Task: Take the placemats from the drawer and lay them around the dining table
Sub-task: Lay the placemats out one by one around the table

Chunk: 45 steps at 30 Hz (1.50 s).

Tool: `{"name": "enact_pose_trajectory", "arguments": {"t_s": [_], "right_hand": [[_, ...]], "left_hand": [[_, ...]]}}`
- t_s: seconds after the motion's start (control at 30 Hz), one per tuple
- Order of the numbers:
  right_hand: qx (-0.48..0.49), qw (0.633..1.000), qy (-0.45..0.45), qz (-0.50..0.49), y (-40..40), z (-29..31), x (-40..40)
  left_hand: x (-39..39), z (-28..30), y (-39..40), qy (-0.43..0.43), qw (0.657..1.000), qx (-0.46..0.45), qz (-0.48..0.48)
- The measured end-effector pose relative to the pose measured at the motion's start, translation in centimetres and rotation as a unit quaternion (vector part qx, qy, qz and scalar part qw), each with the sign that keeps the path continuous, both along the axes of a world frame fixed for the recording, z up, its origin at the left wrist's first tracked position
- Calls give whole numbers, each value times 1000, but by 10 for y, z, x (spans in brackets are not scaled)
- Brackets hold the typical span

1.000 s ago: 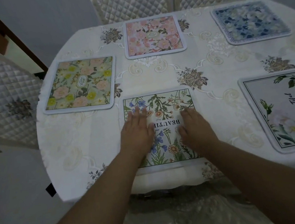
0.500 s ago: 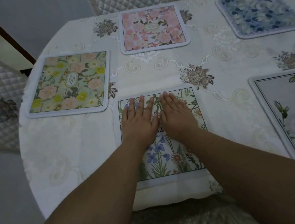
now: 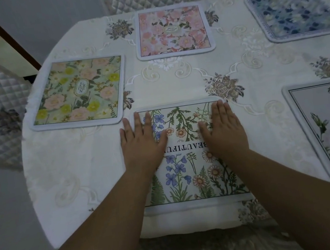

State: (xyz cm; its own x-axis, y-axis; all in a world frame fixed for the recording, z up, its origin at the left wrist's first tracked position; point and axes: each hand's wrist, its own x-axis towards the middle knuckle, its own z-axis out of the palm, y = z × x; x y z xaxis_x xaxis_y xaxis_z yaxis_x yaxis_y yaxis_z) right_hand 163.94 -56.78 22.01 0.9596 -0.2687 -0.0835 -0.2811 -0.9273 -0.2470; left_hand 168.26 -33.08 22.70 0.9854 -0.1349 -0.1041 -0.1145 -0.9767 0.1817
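Flat, soft square placemat (image 3: 188, 164) with blue and orange flowers at the near edge of the round, cloth-covered bench (image 3: 82, 178), pressed by left hand (image 3: 141, 143) and right hand (image 3: 223, 130), fingers straight, four more flowery mats around.

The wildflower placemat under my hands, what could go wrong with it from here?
Both hands, left hand and right hand, lie flat on the wildflower placemat. Its near border sits close to the table edge, so a pull toward you might leave it overhanging. Pressing while sliding could also bunch the tablecloth beneath. Its "BEAUTIFUL" lettering reads upside down from this seat, so it may need turning.
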Motion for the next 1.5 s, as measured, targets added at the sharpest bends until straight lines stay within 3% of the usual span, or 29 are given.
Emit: {"name": "enact_pose_trajectory", "arguments": {"t_s": [0.23, 0.4, 0.5, 0.63, 0.93, 1.23, 1.5], "right_hand": [[1, 1000, 11, 10, 2, 10, 0], [26, 976, 212, 49, -11, 58, 27], [16, 977, 212, 9, -2, 115, 19], [33, 994, 100, -19, 25, 198, -26], [112, 994, 14, -9, 79, 314, -128], [78, 995, -55, 36, 28, 417, -191], [74, 993, -78, 51, -36, 449, -236]], "left_hand": [[2, 3, -1, 19, 1000, 9, -3], [24, 44, 9, 184, 982, 12, -29], [22, 101, 18, 238, 971, 30, -22], [-24, 184, 26, 161, 985, 2, -54], [-116, 343, 40, 38, 994, -43, -94], [-197, 414, 9, -26, 994, -78, -75], [-244, 444, -53, -60, 991, -96, -64]]}}
